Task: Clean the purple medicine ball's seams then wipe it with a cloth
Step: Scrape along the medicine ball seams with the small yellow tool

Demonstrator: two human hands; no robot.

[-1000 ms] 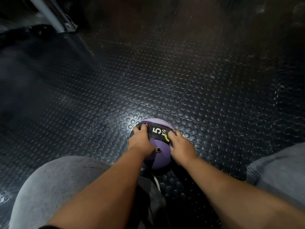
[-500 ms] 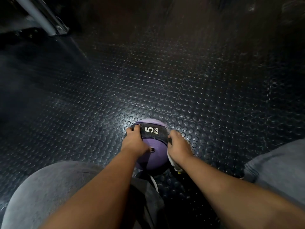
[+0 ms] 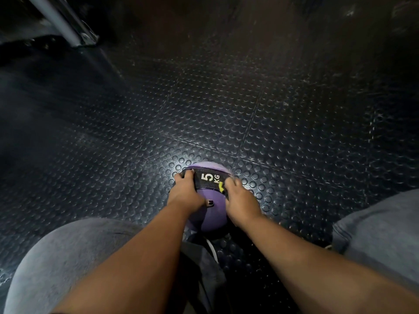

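Note:
The purple medicine ball point(image 3: 212, 214) sits on the floor between my knees. A black band point(image 3: 207, 180) marked "5 KG" with a yellow mark crosses its top. My left hand point(image 3: 186, 193) grips the ball's left side, fingers curled over the band and thumb on the purple front. My right hand point(image 3: 240, 200) holds the right side, its blurred fingers curled over the band's end. No cloth shows under either hand. A thin white strip point(image 3: 212, 248) lies just below the ball.
The floor point(image 3: 226, 109) is dark studded rubber tile, lit brightest around the ball. A grey metal post point(image 3: 63, 23) with a bolted foot stands at the far left. My knees in grey trousers point(image 3: 68, 257) point(image 3: 381, 234) flank the ball.
The ball has turned a little, bringing the yellow mark on the band back into view. A white piece seen under my right hand half a second ago no longer shows.

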